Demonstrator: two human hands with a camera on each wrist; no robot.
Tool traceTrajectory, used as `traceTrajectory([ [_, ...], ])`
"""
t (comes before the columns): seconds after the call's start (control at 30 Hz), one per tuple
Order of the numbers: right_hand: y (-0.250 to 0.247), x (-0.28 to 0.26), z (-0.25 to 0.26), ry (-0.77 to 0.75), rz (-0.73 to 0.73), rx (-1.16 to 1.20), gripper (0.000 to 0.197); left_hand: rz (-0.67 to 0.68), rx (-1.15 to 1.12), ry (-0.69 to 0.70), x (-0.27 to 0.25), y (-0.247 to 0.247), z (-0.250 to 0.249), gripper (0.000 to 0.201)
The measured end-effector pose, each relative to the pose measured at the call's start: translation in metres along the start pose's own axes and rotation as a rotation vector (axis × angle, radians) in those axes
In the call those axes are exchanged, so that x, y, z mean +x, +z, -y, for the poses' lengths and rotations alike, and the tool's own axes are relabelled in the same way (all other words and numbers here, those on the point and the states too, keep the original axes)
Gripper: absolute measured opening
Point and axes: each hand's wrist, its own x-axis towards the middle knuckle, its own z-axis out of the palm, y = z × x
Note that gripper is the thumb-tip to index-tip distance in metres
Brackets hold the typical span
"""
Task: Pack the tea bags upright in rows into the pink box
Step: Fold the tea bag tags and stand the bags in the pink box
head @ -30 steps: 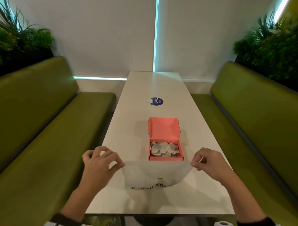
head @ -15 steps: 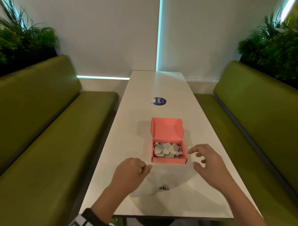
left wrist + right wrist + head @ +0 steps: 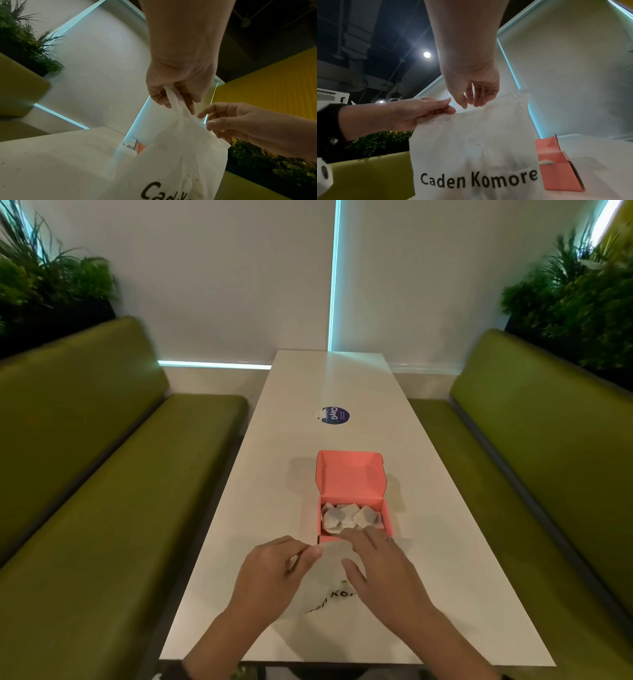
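Observation:
The pink box point(image 3: 351, 474) stands on the white table point(image 3: 325, 385) with its lid up, and white tea bags point(image 3: 349, 517) lie loosely jumbled inside. Just in front of it a white bag point(image 3: 329, 573) printed "Caden Komore" point(image 3: 477, 178) hangs from my left hand point(image 3: 315, 551), which pinches its top edge. My right hand point(image 3: 352, 546) hovers at the bag's mouth, fingers relaxed and holding nothing. In the right wrist view its fingertips point(image 3: 477, 104) hang just above the rim of the bag point(image 3: 471, 135), next to my left hand point(image 3: 448, 108). The bag's contents are hidden.
Green benches point(image 3: 102, 508) run along both sides of the narrow table. A round blue sticker point(image 3: 335, 416) lies beyond the box. Plants point(image 3: 582, 302) stand behind the seat backs. The near table edge point(image 3: 342, 662) is just below my forearms.
My right hand let go of the bag's right edge and moved left over its mouth. My left hand carried its edge rightward toward the box, so the bag now hangs narrower.

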Motion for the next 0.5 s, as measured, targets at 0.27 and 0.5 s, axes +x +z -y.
traceTrajectory([
  [0.27, 0.008, 0.005, -0.016, -0.123, -0.068, -0.294, 0.054, -0.203, 0.141, 0.091, -0.001, 0.003, 0.0, 0.033],
  [0.5, 0.006, 0.004, -0.016, -0.141, 0.126, -0.29, 0.06, -0.002, 0.17, 0.046, -0.003, 0.005, -0.002, 0.057],
])
